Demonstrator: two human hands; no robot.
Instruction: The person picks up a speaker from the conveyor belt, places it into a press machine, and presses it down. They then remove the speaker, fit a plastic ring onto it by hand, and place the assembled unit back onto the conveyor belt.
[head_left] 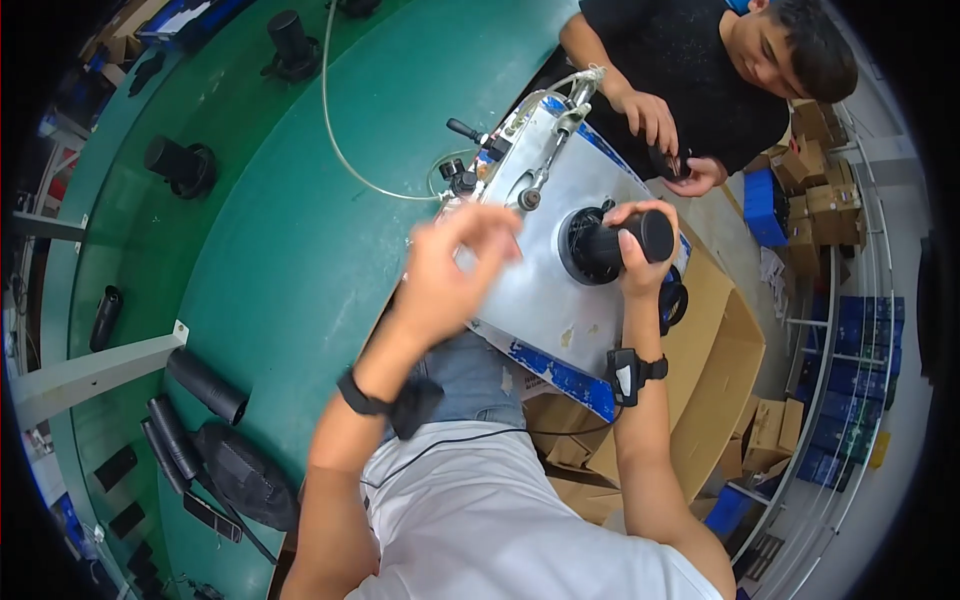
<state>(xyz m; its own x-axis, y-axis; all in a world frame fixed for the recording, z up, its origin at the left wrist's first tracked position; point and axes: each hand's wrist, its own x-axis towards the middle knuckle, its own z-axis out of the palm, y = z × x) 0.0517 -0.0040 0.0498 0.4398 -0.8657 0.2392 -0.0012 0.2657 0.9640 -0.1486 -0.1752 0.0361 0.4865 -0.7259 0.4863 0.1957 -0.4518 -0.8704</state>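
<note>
My right hand (648,255) is wrapped round a black flanged cylinder (605,250), its round end facing up and to the right. The cylinder's wide flange is at the metal plate (540,260) of a small bench fixture; whether it touches the plate I cannot tell. My left hand (455,270) is raised over the plate's left edge, its fingers bent and smeared by motion. Close beyond it are the fixture's metal rod with a round tip (530,199) and a black-handled lever clamp (470,132). Anything in the left fingers is hard to make out.
A co-worker's hands (690,175) hold a black ring across the fixture. Black rings (673,300) lie by my right wrist, above an open cardboard box (715,350). On the green table (250,300) are black tubes (205,385), similar flanged cylinders (180,165) and a clear hose (345,160).
</note>
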